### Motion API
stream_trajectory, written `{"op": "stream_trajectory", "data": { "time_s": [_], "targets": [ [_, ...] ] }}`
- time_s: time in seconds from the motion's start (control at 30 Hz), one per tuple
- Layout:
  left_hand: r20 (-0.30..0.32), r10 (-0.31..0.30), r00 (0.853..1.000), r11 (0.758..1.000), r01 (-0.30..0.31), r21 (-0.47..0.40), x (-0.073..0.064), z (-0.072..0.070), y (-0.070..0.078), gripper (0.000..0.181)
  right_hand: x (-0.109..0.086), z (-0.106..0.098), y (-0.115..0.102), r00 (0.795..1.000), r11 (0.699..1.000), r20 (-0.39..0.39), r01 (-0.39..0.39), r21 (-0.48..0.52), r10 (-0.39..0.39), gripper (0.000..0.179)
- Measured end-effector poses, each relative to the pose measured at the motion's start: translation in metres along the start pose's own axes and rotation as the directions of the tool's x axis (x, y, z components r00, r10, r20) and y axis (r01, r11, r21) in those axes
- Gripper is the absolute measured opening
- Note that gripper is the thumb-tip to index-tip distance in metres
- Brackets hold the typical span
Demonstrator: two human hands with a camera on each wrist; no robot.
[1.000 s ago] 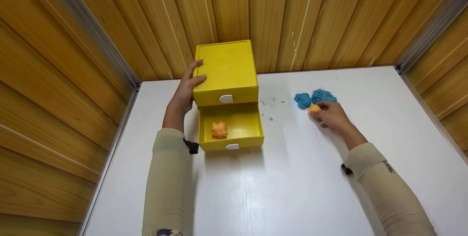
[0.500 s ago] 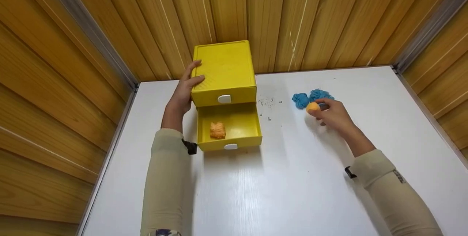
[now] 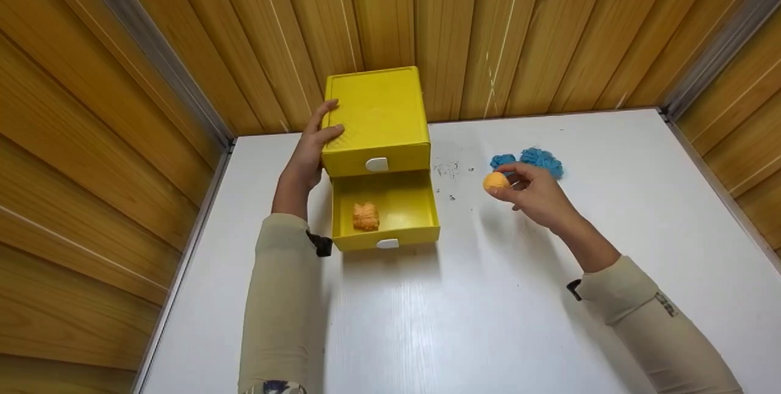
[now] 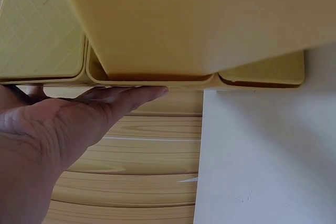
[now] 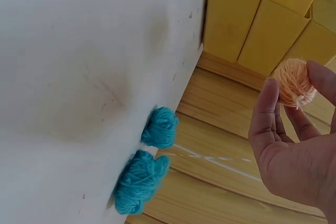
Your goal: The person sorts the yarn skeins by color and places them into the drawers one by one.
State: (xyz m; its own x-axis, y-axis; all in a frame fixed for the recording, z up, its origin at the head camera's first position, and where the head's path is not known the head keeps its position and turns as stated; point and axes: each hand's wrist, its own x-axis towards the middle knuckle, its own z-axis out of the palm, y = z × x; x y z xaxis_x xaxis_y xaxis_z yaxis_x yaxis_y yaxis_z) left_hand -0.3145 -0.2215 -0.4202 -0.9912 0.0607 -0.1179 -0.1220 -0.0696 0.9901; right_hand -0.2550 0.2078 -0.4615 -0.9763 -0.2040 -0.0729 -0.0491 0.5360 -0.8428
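Observation:
My right hand pinches a light orange ball of yarn between thumb and fingertips, above the table. The right wrist view shows the wound strands of this yarn ball clearly. My left hand rests against the left side of a yellow drawer unit, with two digits over its top edge. In the left wrist view the fingers of that hand lie fairly straight along the unit's wall. The lower drawer is pulled out and contains an orange yarn bundle. The upper drawer is closed.
Two blue yarn balls, a smaller one and a larger one, lie on the white table right of the unit. Dark specks mark the tabletop between them. Wood-patterned walls border the table's back and sides.
My right hand has lifted the light orange yarn ball and carried it left, away from the larger blue ball. My left hand and the drawer unit stay in place.

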Motion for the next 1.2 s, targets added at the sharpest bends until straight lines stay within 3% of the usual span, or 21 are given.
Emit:
{"op": "stream_trajectory", "data": {
  "time_s": [0.63, 1.2],
  "targets": [
    [0.004, -0.004, 1.0, 1.0, 0.004, -0.006, 0.002, -0.002, 0.001, 0.057, -0.006, 0.034, -0.037, 0.993, 0.992, 0.016, 0.117, 0.034, -0.118, 0.047],
    [-0.008, -0.015, 1.0, 1.0, 0.015, -0.015, 0.002, 0.0, 0.0, 0.057, -0.007, 0.074, -0.073, 0.972, 0.974, 0.081, 0.217, 0.063, -0.222, 0.041]
  ]
}}
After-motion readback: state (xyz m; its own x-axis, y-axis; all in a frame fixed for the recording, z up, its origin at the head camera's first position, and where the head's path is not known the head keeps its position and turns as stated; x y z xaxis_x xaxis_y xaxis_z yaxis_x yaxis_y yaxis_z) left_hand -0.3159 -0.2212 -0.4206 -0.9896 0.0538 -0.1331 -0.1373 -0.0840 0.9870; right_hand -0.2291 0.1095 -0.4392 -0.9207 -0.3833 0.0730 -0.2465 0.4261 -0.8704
